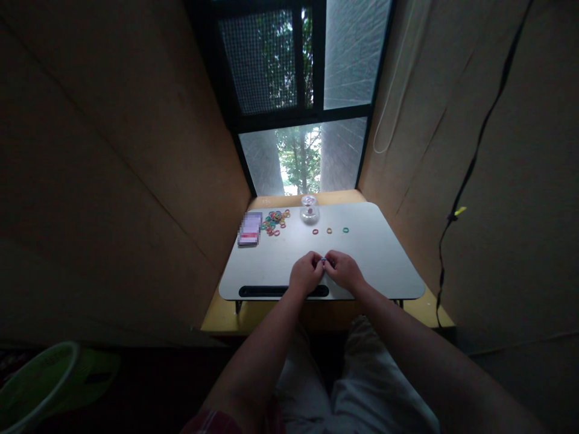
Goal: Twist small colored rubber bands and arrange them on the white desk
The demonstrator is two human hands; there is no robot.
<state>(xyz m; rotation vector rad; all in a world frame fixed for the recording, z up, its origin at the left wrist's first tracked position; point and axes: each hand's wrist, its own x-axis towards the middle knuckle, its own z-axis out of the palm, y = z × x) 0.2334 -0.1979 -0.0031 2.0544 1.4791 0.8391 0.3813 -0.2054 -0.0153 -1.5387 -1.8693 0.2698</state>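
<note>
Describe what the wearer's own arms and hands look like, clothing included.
The left hand and right hand show no gloves. The left forearm and right forearm are uncovered, with no watch or cable visible on them. A dark red checked fabric sleeve shows on the left arm; any right sleeve is out of view.

Plastic-looking rings [275, 219]; smooth, matt tabletop [380, 259]; glossy jar [310, 214].

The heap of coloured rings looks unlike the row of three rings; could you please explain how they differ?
The heap of coloured rings is crowded and overlapping; the row of three rings is spaced out. The heap lies left of the clear container; the row starts in front of it and runs right. Both rest on the white tabletop.
</note>
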